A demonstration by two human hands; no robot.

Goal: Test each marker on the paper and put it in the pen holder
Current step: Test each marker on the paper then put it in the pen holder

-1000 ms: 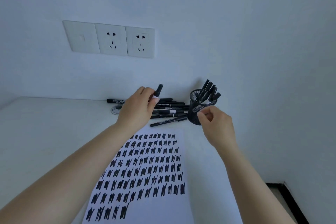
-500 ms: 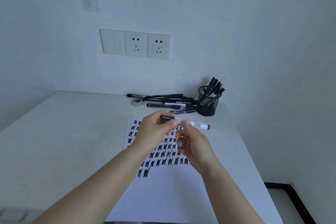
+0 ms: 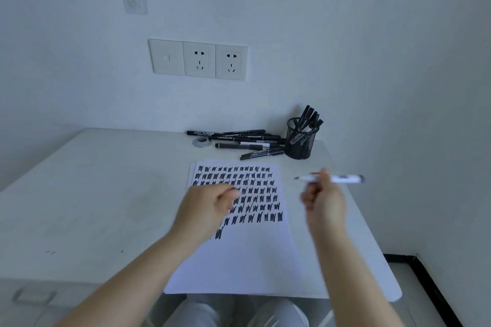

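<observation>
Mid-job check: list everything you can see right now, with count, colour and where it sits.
Paper: a thin stack, white, top sheet covered in rows of black test strokes, centre of table.
Loose markers: a pile, exact count unclear, black, lying at the table's back edge.
Pen holder: one, black mesh, back right, holding several black markers.
Small round object: one, grey, left of the pile.
Table: one, white.
Wall sockets: three-panel plate, white.
Adhesive hook: one, clear, on the wall.
Left hand: over the paper; fingers curled, contents unclear.
Right hand: grips a white-barrelled marker, uncapped.
</observation>
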